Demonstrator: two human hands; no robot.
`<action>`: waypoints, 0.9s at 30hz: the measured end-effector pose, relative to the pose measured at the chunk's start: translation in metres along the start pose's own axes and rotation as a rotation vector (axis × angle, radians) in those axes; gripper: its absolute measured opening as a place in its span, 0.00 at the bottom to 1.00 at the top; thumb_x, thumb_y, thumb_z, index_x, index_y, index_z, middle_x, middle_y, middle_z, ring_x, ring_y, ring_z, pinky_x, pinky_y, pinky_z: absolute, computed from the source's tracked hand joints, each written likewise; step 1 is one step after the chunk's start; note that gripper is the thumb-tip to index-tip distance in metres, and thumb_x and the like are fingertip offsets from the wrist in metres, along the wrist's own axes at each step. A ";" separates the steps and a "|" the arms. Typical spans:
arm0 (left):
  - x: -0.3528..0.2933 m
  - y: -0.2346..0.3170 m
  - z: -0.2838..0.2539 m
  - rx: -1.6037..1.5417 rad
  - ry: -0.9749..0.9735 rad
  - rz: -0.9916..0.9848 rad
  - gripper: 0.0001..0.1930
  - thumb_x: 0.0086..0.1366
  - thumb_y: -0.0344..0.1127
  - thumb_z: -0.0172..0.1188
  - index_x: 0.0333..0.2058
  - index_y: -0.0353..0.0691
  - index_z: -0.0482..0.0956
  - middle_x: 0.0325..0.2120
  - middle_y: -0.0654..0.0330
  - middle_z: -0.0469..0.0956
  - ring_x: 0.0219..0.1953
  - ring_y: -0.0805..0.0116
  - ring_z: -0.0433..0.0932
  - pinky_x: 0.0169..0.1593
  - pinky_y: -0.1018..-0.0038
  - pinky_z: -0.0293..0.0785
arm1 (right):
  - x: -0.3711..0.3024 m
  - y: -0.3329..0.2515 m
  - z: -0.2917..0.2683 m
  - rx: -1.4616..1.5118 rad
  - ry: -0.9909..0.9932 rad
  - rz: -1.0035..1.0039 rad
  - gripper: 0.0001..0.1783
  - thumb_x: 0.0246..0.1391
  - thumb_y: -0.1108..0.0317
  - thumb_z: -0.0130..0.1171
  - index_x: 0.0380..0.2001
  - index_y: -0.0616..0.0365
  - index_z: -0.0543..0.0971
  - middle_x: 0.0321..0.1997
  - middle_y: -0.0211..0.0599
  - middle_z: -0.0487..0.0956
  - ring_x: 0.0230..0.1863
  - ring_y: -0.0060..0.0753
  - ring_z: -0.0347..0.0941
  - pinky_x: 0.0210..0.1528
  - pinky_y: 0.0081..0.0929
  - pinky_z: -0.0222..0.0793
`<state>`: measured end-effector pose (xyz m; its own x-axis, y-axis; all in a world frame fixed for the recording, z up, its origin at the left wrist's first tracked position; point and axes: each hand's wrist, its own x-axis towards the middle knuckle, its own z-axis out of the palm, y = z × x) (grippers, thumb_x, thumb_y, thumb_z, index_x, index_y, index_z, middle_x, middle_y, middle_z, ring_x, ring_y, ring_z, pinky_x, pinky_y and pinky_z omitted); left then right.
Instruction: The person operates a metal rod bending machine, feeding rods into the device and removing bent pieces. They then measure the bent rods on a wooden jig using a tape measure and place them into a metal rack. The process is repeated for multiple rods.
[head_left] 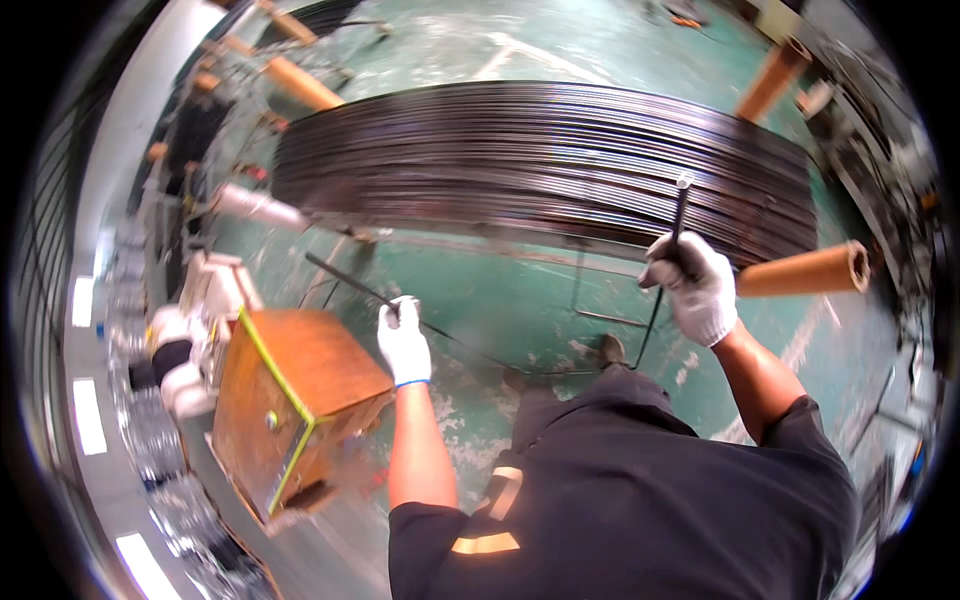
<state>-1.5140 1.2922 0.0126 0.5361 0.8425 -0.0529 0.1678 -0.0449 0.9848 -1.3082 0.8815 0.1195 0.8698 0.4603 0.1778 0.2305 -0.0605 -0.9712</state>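
Note:
My left hand (pixel 405 348), in a white glove, is closed round a thin dark metal tube (pixel 345 277) whose end points up and left. My right hand (pixel 700 292), also gloved, grips a dark length that rises to a bright tip. The two lengths seem to join below my hands as one bent tube near my feet, though blur hides part of it. In front of both hands lies a broad stack of dark, thin metal tubes (pixel 540 150) on a low stand. My right hand is close to the stack's near edge, my left farther from it.
A brown wooden cabinet (pixel 340 365) with yellow-green edging stands at my left. Brown cardboard rolls (pixel 805 270) stick out beside the stack at right, with another roll (pixel 303 84) at far left. Machinery (pixel 860 150) lines the right side. Worn green floor (pixel 470 290) shows between.

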 end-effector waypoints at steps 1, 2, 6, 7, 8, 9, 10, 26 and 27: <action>0.001 -0.013 -0.026 -0.057 0.032 0.032 0.04 0.81 0.31 0.60 0.45 0.38 0.81 0.38 0.64 0.83 0.42 0.73 0.79 0.52 0.73 0.74 | 0.011 -0.020 0.029 0.185 0.040 0.006 0.10 0.72 0.66 0.67 0.48 0.62 0.82 0.33 0.33 0.84 0.30 0.26 0.82 0.34 0.26 0.79; -0.002 -0.022 -0.052 -0.053 0.022 0.055 0.05 0.81 0.33 0.61 0.44 0.39 0.81 0.36 0.64 0.83 0.40 0.74 0.78 0.49 0.74 0.74 | 0.022 -0.040 0.057 0.369 0.082 0.023 0.12 0.74 0.63 0.66 0.48 0.62 0.82 0.33 0.32 0.84 0.27 0.24 0.80 0.30 0.24 0.76; -0.016 -0.108 -0.160 -0.094 0.132 -0.100 0.04 0.79 0.33 0.64 0.46 0.40 0.83 0.39 0.65 0.83 0.43 0.73 0.80 0.52 0.73 0.77 | 0.076 -0.119 0.161 0.456 0.064 -0.062 0.17 0.75 0.58 0.66 0.52 0.63 0.83 0.31 0.27 0.82 0.24 0.16 0.73 0.24 0.17 0.64; -0.023 -0.113 -0.180 -0.046 0.139 -0.121 0.05 0.79 0.34 0.65 0.46 0.41 0.83 0.39 0.65 0.84 0.43 0.73 0.81 0.52 0.73 0.77 | 0.092 -0.135 0.174 0.484 0.020 -0.101 0.17 0.76 0.58 0.64 0.53 0.63 0.83 0.31 0.27 0.81 0.25 0.16 0.73 0.24 0.17 0.62; -0.031 -0.122 -0.203 -0.013 0.148 -0.153 0.05 0.78 0.35 0.65 0.46 0.42 0.84 0.39 0.65 0.85 0.44 0.73 0.81 0.52 0.73 0.77 | 0.107 -0.155 0.193 0.436 -0.012 -0.133 0.16 0.78 0.59 0.61 0.53 0.63 0.83 0.32 0.27 0.81 0.26 0.16 0.72 0.24 0.17 0.61; -0.039 -0.144 -0.235 0.040 0.204 -0.159 0.06 0.78 0.36 0.66 0.46 0.41 0.84 0.39 0.64 0.85 0.43 0.73 0.81 0.52 0.73 0.77 | 0.123 -0.179 0.218 0.338 0.030 -0.151 0.17 0.80 0.60 0.57 0.53 0.64 0.83 0.31 0.26 0.80 0.27 0.15 0.70 0.25 0.16 0.62; -0.045 -0.163 -0.260 0.086 0.244 -0.168 0.07 0.78 0.37 0.66 0.46 0.40 0.84 0.39 0.64 0.86 0.43 0.73 0.82 0.52 0.73 0.78 | 0.141 -0.198 0.235 0.304 -0.014 -0.211 0.18 0.80 0.58 0.58 0.53 0.65 0.83 0.33 0.26 0.79 0.28 0.15 0.70 0.26 0.16 0.62; 0.029 -0.040 -0.506 -0.659 1.130 -0.301 0.08 0.79 0.38 0.60 0.43 0.41 0.83 0.18 0.71 0.66 0.19 0.77 0.65 0.29 0.72 0.71 | 0.151 0.047 0.626 -0.114 -0.814 -0.029 0.13 0.74 0.60 0.63 0.42 0.62 0.82 0.28 0.30 0.79 0.28 0.21 0.74 0.32 0.28 0.73; 0.025 -0.048 -0.533 -0.636 1.185 -0.325 0.09 0.79 0.40 0.60 0.43 0.43 0.84 0.17 0.72 0.65 0.19 0.77 0.65 0.29 0.72 0.71 | 0.139 0.056 0.649 0.029 -0.835 0.140 0.16 0.74 0.58 0.62 0.43 0.62 0.83 0.28 0.32 0.78 0.28 0.22 0.74 0.32 0.29 0.71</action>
<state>-1.9493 1.6014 0.0524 -0.5237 0.7310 -0.4375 -0.4261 0.2200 0.8775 -1.4571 1.5168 -0.0133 0.2789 0.9541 -0.1090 0.1238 -0.1483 -0.9812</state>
